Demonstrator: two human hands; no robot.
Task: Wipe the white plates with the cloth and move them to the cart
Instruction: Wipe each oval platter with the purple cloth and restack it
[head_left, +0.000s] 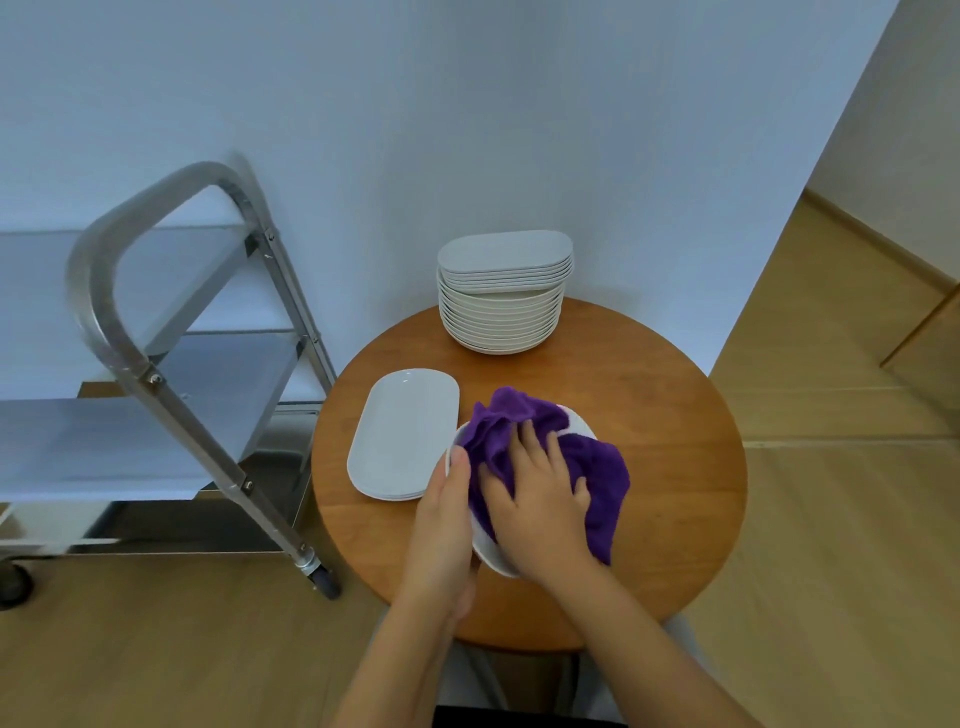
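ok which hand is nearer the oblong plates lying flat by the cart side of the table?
Left. The left hand grips the rim of the round plate right beside the oblong plates. The right hand presses the purple cloth farther away.

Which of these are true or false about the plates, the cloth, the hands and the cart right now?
1. The right hand presses the purple cloth onto a plate. True.
2. The left hand rests flat on the table. False: it holds the plate's rim.
3. A tall stack of plates stands at the table's far edge. True.
4. The oblong plates lie on the cart. False: they lie on the table, left of the wiped plate.
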